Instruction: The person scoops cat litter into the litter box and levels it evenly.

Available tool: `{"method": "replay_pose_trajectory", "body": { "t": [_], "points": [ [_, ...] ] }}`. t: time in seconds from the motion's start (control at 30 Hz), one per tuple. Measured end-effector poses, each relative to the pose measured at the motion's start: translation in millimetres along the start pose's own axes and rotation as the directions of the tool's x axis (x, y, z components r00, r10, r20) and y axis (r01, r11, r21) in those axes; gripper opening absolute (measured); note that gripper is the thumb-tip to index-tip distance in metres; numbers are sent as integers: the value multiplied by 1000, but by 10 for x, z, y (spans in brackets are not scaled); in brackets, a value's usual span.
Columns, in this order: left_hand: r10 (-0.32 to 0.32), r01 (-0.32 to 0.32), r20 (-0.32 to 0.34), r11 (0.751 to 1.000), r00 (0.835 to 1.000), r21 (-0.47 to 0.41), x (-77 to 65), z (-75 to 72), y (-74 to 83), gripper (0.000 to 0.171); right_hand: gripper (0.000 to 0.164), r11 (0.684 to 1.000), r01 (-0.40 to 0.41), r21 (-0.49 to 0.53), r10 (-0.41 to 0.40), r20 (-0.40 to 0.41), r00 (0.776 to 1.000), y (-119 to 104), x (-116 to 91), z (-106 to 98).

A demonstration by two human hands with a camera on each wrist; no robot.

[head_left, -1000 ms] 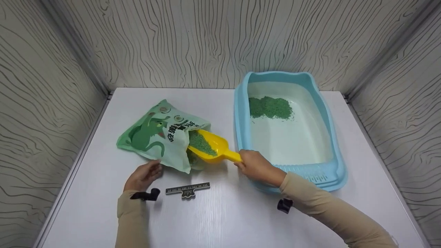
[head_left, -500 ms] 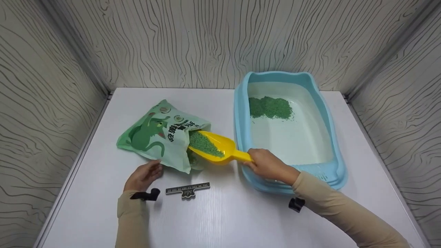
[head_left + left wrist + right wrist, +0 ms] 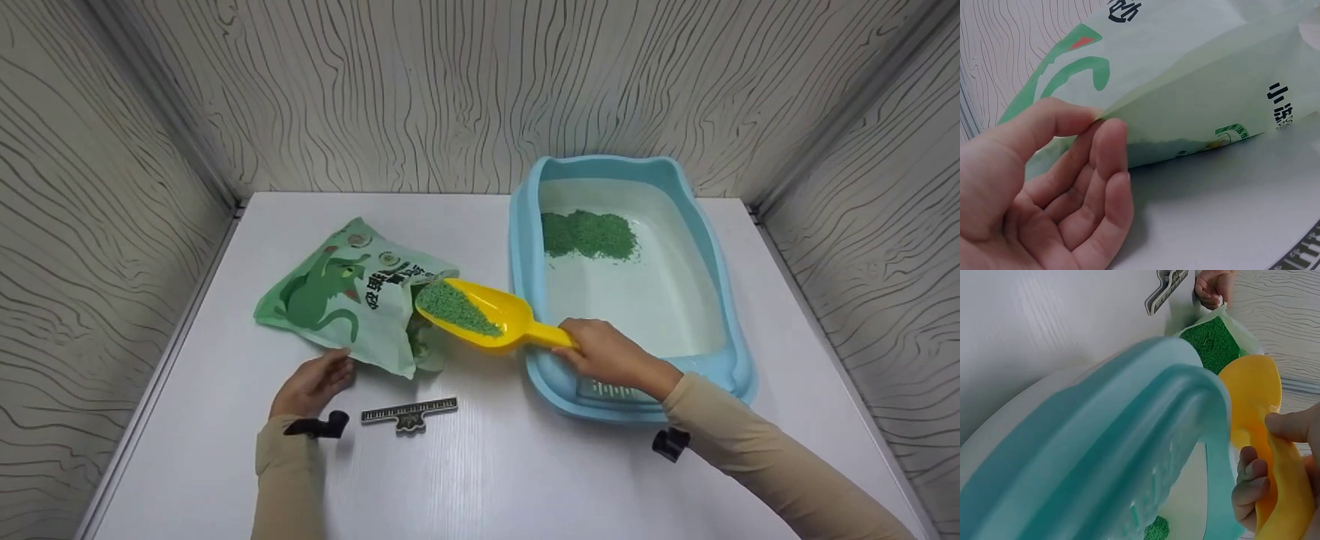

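Observation:
My right hand [image 3: 611, 352] grips the handle of a yellow scoop [image 3: 516, 307]. Green pellet litter [image 3: 454, 306] fills the front half of the scoop, whose tip is right at the mouth of a pale green cat litter bag [image 3: 315, 296]. That bag lies on its side with a cat printed on it, its opening facing right. At the bag's near edge, my left hand [image 3: 311, 382] pinches the plastic between thumb and forefinger [image 3: 1086, 115]. In the right wrist view, green litter [image 3: 1210, 343] shows inside the bag's mouth.
A light blue litter tray [image 3: 525, 247] stands on the right, with a heap of green litter [image 3: 592, 234] at its back left. The right hand is over the tray's near left rim. A dark ruler-shaped clip [image 3: 409, 414] lies in front of the bag. Patterned walls enclose the table.
The right hand has drawn the scoop to the right, out of the bag's mouth, so more of its litter shows. The left hand and the bag have stayed in place.

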State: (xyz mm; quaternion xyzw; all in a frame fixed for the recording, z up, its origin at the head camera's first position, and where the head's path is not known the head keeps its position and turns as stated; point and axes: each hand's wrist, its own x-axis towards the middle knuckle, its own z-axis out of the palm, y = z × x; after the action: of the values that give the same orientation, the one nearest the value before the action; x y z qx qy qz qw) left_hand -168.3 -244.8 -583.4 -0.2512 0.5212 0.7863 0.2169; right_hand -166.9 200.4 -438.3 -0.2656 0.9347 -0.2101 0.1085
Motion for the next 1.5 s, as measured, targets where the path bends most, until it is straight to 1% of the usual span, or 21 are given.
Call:
{"method": "replay_pose_trajectory", "body": {
  "t": [0.23,0.43,0.47,0.63,0.7,0.83,1.03,1.23,1.5],
  "points": [
    [-6,6,-47,1000,999,8,6,-3,3,6,22,998,58,12,-57,-44,997,218,-22,-55],
    [4,-5,-45,1000,999,-10,12,1,3,7,26,998,47,38,-44,-86,995,339,-17,-98],
    [5,-6,-34,1000,999,-8,12,-1,4,7,26,998,44,37,-41,-91,995,349,-17,-109],
    [8,-8,-42,1000,999,-11,18,1,0,8,27,999,47,19,-45,-103,994,389,-13,-160],
    [7,-8,-46,1000,999,-16,14,5,1,7,27,999,40,14,-39,-101,994,393,-11,-177],
    [6,-7,-26,1000,1000,-19,4,4,5,8,26,1000,28,13,-27,-96,995,393,-9,-210],
    [9,-9,-27,1000,1000,-12,4,4,-3,7,26,1000,4,10,-3,-84,996,402,-8,-271],
    [-1,1,-34,1000,999,-2,17,9,-17,8,25,1000,29,-5,-30,-120,992,425,-26,-336],
    [-6,6,-50,1000,999,-5,13,11,-14,7,24,1000,-10,-11,8,-142,990,470,-32,-423]
  ]
}}
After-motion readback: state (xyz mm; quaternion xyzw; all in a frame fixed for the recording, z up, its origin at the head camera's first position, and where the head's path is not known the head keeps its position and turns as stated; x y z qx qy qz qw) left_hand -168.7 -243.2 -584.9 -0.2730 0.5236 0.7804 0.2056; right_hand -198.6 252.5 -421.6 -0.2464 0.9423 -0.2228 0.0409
